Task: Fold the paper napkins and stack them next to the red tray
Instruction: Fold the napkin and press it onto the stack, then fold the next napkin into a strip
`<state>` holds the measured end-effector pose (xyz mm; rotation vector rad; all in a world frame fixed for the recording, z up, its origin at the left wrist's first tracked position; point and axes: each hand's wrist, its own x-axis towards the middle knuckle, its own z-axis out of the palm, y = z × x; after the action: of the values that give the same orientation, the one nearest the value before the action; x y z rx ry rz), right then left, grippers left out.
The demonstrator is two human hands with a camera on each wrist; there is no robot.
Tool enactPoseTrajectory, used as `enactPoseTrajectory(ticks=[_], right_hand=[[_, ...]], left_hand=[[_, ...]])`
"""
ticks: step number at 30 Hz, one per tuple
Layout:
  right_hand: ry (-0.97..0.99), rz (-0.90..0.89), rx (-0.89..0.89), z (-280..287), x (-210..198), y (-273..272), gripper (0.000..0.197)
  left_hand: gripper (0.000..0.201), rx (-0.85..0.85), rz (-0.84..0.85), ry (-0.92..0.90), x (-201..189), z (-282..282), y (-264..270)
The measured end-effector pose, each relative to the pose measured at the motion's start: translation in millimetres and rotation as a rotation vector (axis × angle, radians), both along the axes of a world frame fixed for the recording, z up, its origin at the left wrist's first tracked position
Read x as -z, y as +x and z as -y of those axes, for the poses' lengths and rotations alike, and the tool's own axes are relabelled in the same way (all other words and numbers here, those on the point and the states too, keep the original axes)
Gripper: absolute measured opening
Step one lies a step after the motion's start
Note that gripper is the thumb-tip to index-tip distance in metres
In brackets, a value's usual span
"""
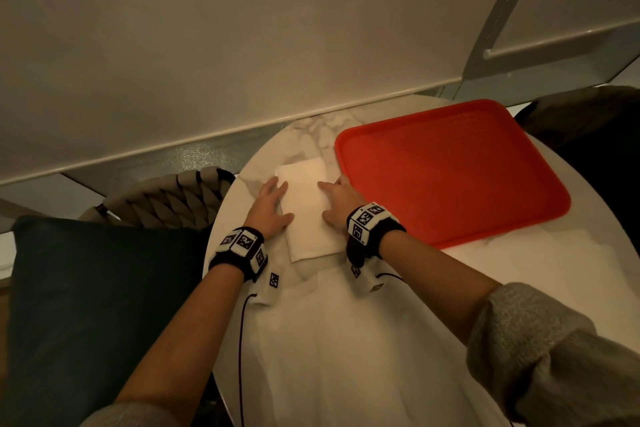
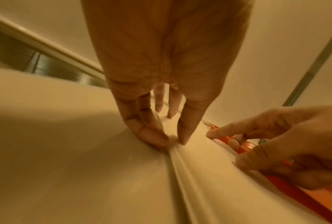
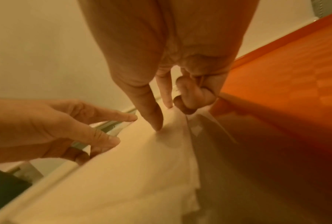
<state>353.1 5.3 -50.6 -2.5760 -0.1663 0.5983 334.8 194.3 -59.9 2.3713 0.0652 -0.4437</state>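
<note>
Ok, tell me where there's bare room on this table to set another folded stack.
Bare: the red tray's floor, and marble beyond the folded napkin toward the wall. Crowded: left hand and right hand flank the napkin; unfolded napkins cover the near side.

- The red tray (image 1: 450,170) stands just right of the folded napkins (image 1: 306,208), leaving only a narrow strip of the round table (image 1: 304,132) between them.
- The wall (image 1: 242,28) closes off the far side.
- A woven chair (image 1: 166,198) stands beside the table's left edge.
- Bare tabletop lies beyond the napkins.
</note>
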Motion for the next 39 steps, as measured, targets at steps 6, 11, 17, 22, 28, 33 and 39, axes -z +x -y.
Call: enactPoseTrajectory(ticks=[6,11,17,22,28,33,39], right_hand=[[0.211,0.018,0.079,27,-27,-20,0.059],[0.277,0.056,0.112,77,-50,-66,0.046],[0.308,0.019,0.179,165,-51,-132,0.033],[0.251,-0.052,0.209,234,-43,-189,0.025],[0.198,-0.077,0.229,299,-26,-240,0.030],[0.194,-0.119,0.147,325,-7,-261,0.052],[0.274,-0.034,0.098,332,10,-269,0.063]], left_hand=[[0.046,-0.111,0.119,-0.013,-32,17,-32],[0.024,-0.080,0.106,-0.117,-52,50,-93],[0.015,0.038,0.050,-0.125,-47,124,-175],[0.017,0.180,-0.005,-0.125,-34,204,-225],[0.024,0.328,0.007,-0.011,-19,277,-248],[0.049,0.383,-0.022,0.136,-12,316,-243],[0.056,0.377,-0.077,0.249,-6,339,-247]])
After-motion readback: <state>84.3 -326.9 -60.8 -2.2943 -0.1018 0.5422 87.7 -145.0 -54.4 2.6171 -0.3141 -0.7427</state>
